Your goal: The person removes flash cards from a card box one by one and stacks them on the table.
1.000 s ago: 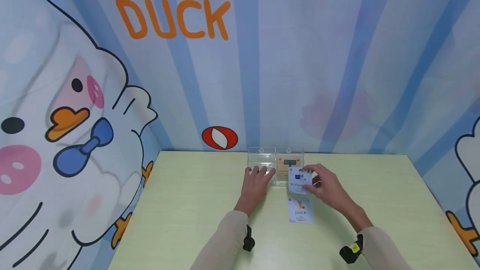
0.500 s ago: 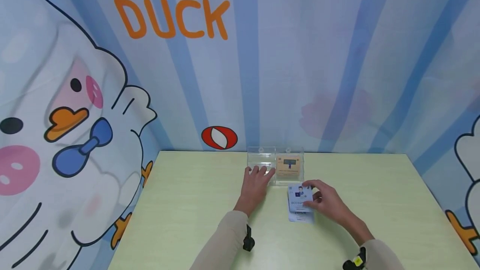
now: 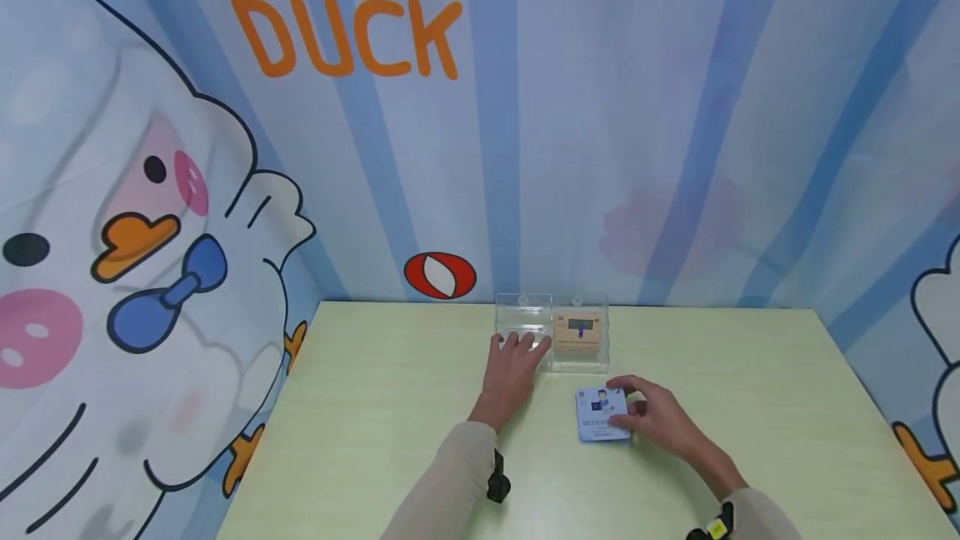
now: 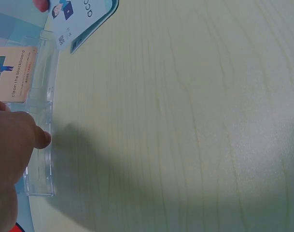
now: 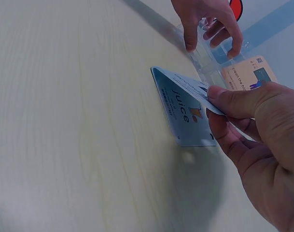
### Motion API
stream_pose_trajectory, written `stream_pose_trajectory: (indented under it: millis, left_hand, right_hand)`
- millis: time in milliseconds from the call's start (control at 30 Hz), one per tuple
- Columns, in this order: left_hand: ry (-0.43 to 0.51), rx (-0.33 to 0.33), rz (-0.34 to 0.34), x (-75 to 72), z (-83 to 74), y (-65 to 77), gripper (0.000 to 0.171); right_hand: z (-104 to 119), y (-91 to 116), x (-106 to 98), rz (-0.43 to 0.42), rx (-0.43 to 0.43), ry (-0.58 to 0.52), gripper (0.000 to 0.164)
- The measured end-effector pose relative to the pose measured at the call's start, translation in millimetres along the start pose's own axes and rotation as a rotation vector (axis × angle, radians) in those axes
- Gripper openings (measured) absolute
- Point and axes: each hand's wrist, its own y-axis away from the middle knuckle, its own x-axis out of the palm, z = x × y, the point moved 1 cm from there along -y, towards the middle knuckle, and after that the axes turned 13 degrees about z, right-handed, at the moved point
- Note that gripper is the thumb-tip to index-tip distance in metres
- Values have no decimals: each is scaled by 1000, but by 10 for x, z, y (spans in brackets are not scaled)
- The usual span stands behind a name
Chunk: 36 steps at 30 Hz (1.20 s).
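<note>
My right hand (image 3: pixel 663 417) pinches a white-and-blue flash card (image 3: pixel 597 408), lettered "accoun…" with the rest covered, by its right side between thumb and fingers. In the right wrist view this card leans over a second flash card lettered "juice" (image 5: pixel 188 120) that lies on the table; their near-left edges meet. My left hand (image 3: pixel 508 373) rests on the left part of a clear plastic holder (image 3: pixel 525 301), its fingers spread and bent and the thumb at the front edge. An orange flash card, "clean the blackboard" (image 3: pixel 577 333), sits in the holder's right compartment.
The pale wooden table (image 3: pixel 375 407) runs back to a fabric backdrop (image 3: pixel 562 148) with blue stripes and duck pictures. The holder stands near the table's back edge. Each wrist wears a small black camera (image 3: pixel 497 477).
My right hand has brought the "accoun…" card down and toward me, from in front of the holder to over the "juice" card, which it covers in the head view. The left hand has stayed put.
</note>
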Motion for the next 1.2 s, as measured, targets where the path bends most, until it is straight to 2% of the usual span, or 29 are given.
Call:
stream_pose_trajectory:
  millis: [300, 700, 933, 1200]
  left_hand:
    - [4, -5, -23, 7, -13, 3, 57]
    - [0, -3, -37, 17, -13, -10, 53]
    - [-6, -8, -25, 15, -7, -8, 55]
    - [-9, -9, -17, 16, -8, -2, 55]
  right_hand:
    - [-64, -11, 52, -17, 44, 15, 53]
    - [-137, 0, 66, -28, -21, 223, 55]
    - [-132, 11, 79, -12, 11, 275, 54]
    - [-164, -15, 83, -18, -17, 334, 51]
